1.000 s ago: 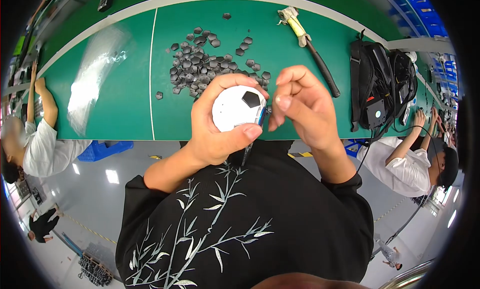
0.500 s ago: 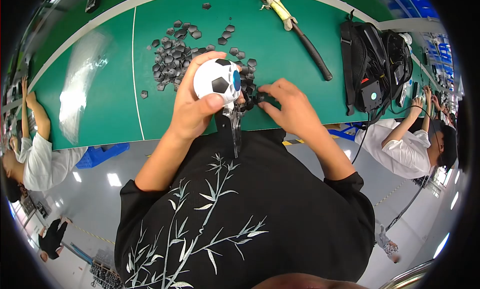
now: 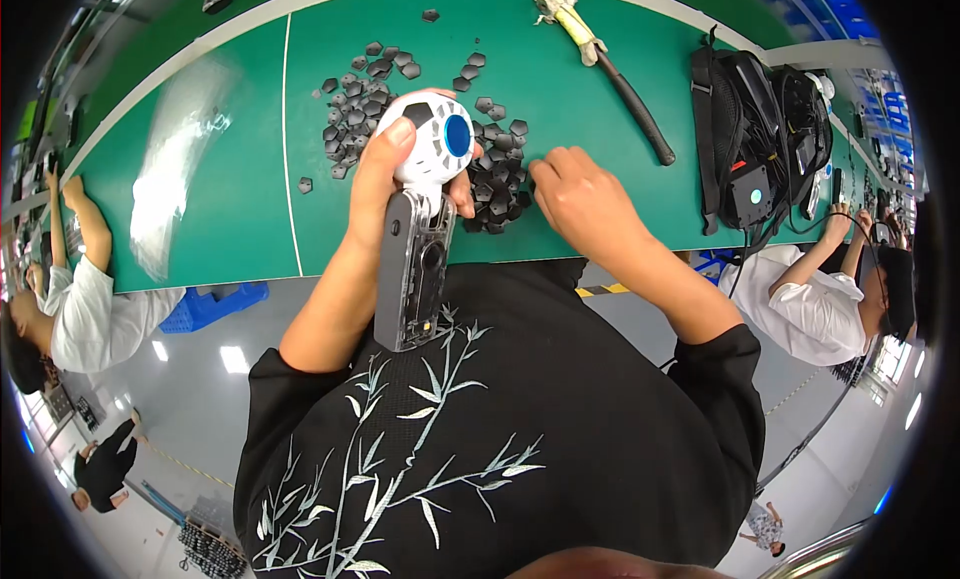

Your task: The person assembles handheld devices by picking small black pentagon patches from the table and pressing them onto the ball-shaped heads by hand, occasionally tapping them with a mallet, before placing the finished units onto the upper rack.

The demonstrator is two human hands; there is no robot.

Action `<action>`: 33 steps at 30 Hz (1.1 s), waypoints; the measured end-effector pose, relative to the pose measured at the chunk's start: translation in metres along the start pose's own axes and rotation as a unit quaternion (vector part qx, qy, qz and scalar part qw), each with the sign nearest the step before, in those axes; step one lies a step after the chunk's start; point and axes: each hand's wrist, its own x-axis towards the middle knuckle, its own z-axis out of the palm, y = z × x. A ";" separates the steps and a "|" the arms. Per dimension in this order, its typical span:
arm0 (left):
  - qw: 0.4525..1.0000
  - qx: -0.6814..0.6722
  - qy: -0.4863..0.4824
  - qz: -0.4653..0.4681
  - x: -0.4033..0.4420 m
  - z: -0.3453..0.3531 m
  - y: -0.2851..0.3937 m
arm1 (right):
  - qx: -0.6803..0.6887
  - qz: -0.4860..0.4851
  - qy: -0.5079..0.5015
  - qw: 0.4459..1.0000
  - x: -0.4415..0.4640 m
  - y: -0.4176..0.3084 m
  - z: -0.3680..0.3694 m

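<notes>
My left hand is wrapped round the ball head of a handheld gadget. The head is white with black pentagons and a round blue disc facing up. Its grey handle, with a see-through side that shows inner parts, points down towards my shirt. My right hand is at the right edge of a heap of small black pentagon pieces. Its fingers are curled together, and whatever is in them is hidden. More black pentagon pieces lie behind and left of the gadget.
A hammer-like tool with a wrapped head lies at the back right of the green table. A black backpack with cables stands further right. Co-workers in white sit at left and right, near a blue stool.
The gadget has turned in my left hand, so the blue disc and the side of the handle now show. My right hand has drawn slightly away from the pieces, and its fingers have curled in.
</notes>
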 end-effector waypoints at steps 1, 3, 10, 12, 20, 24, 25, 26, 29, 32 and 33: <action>1.000 0.000 0.002 0.002 -0.001 0.000 0.000 | 0.001 -0.003 0.000 1.000 0.002 0.001 0.000; 0.998 -0.055 0.027 -0.032 -0.003 0.001 0.001 | 0.037 0.004 0.016 0.999 0.005 0.007 -0.002; 0.988 -0.106 0.073 -0.084 -0.008 0.004 -0.005 | 0.220 0.079 -0.022 0.972 -0.002 0.015 -0.019; 0.988 -0.104 0.077 -0.090 -0.007 0.005 -0.006 | 0.221 0.080 -0.017 0.972 -0.003 0.011 -0.014; 0.988 -0.074 0.080 -0.111 -0.003 0.006 -0.012 | 0.204 0.081 -0.041 0.975 -0.002 0.005 -0.008; 0.985 -0.053 0.104 -0.128 -0.003 0.010 -0.012 | 0.312 0.092 -0.007 0.946 0.004 0.007 -0.017; 0.984 -0.046 0.112 -0.134 -0.004 0.011 -0.011 | 0.347 0.095 0.003 0.933 0.006 0.008 -0.020; 0.983 -0.047 0.113 -0.133 -0.005 0.014 -0.011 | 0.348 0.094 0.002 0.933 0.009 0.008 -0.022; 0.977 0.009 0.157 -0.143 -0.010 0.028 -0.006 | 0.542 0.126 0.009 0.831 0.018 0.009 -0.026; 0.974 0.037 0.175 -0.140 -0.010 0.030 -0.007 | 0.642 0.139 0.004 0.754 0.023 0.006 -0.036; 0.973 0.046 0.180 -0.135 -0.009 0.029 -0.008 | 0.681 0.143 -0.005 0.718 0.025 0.005 -0.039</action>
